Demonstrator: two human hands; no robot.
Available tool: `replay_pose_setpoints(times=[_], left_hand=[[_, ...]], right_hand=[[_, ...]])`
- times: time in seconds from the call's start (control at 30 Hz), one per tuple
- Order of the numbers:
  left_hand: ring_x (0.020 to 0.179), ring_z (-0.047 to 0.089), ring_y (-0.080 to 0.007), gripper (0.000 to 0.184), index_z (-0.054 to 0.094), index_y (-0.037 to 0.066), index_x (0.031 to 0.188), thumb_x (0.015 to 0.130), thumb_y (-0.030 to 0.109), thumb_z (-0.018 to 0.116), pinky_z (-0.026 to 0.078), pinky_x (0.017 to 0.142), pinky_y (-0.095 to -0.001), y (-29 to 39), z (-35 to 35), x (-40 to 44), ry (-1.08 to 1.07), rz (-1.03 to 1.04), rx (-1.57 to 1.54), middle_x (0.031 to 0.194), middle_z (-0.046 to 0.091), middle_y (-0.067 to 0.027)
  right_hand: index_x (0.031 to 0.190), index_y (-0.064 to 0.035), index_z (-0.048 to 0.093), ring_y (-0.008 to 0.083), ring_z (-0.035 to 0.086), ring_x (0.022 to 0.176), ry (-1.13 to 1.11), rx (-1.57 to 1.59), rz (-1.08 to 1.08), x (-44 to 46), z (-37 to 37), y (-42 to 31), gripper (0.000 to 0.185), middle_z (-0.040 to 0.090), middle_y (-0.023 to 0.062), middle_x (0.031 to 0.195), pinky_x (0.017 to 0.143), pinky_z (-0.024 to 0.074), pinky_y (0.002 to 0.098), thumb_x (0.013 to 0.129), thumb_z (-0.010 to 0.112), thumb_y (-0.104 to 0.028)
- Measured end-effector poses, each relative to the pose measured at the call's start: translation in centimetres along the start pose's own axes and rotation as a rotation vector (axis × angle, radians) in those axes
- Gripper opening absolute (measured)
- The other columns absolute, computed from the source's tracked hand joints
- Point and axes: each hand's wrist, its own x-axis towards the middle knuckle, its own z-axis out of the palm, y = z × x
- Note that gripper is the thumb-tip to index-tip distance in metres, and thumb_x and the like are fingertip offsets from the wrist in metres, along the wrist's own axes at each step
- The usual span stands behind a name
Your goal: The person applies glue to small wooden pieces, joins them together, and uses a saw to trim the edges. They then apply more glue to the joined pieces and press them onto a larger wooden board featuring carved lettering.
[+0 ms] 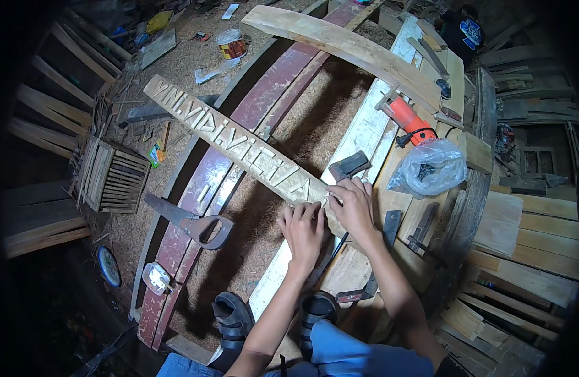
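Note:
A long pale wooden board (239, 147) lies slantwise across the beams, with raised wooden letters along its face. My left hand (302, 234) rests at the board's near right end, fingers curled down against its surface. Close beside it, my right hand (352, 206) has thumb and fingers brought together over the same end. What the fingertips of either hand hold is too small to make out. A dark block-like tool (349, 165) sits just beyond my right hand. Left of the board's middle, a handsaw (182, 220) lies on the reddish beam (192, 195).
A red power tool (410, 118) and a clear plastic bag (431, 168) lie to the right. A small white tub (156, 278) stands on the beam at lower left. Beyond are a paint can (231, 45), a slatted crate (116, 179) and another person (462, 34).

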Motion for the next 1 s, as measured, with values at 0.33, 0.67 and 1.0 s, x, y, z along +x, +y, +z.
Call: replay_pose_setpoints(times=[0.33,0.67,1.0], left_hand=[[0.100,0.056,-0.0280,0.018,0.078,0.011,0.108,0.092,0.020,0.075,0.036,0.091,-0.0429,0.23,-0.14,0.14,-0.004,0.008,0.002,0.103,0.070,-0.0068],[0.100,0.055,-0.0276,0.020,0.077,0.012,0.110,0.092,0.021,0.075,0.036,0.090,-0.0424,0.17,-0.03,0.10,-0.021,0.014,0.048,0.104,0.068,-0.0063],[0.101,0.056,-0.0279,0.022,0.077,0.012,0.111,0.092,0.022,0.075,0.036,0.091,-0.0424,0.06,0.04,0.22,0.009,0.047,0.064,0.105,0.068,-0.0063]], right_hand=[[0.098,-0.0086,0.080,0.0232,0.063,0.101,-0.053,0.014,-0.049,-0.09,-0.26,0.21,0.012,0.071,0.0051,0.098,0.090,0.0411,0.0414,0.088,0.074,-0.013],[0.098,-0.0070,0.079,0.0244,0.064,0.103,-0.092,0.027,-0.043,-0.13,-0.55,0.03,0.012,0.071,0.0060,0.098,0.090,0.0415,0.0424,0.090,0.073,-0.012],[0.102,-0.0054,0.077,0.0273,0.065,0.102,-0.077,0.102,-0.023,-0.26,-0.37,0.10,0.014,0.071,0.0093,0.100,0.090,0.0423,0.0432,0.090,0.072,-0.011]])
